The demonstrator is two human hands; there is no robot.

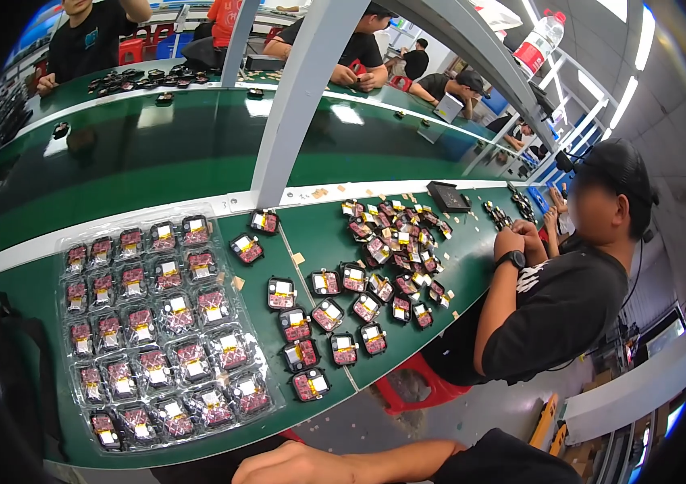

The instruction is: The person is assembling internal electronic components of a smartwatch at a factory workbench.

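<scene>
hand [299, 465] visible at the lower edge of the view, entering from the right on a dark-sleeved forearm; which of the person's hands it is cannot be told. fingers [266, 470] appear curled loosely together, holding nothing that can be seen; their tips are cut off by the frame edge, so the exact state cannot be confirmed.

nearest item: small module [310, 385], squarish, black-framed, with a reddish-brown face and a yellow-and-white tab. it lies flat on the green bench [198, 153], at the near end of a loose column of like modules, just above the hand and apart from it, no contact.

clear plastic tray [65, 242] sits to the left on the same bench, pockets filled with matching modules in rows. loose heap of modules [395, 234] lies further right. co-worker in black shirt [561, 315] sits at the bench's right side, hands clasped on its edge.
</scene>
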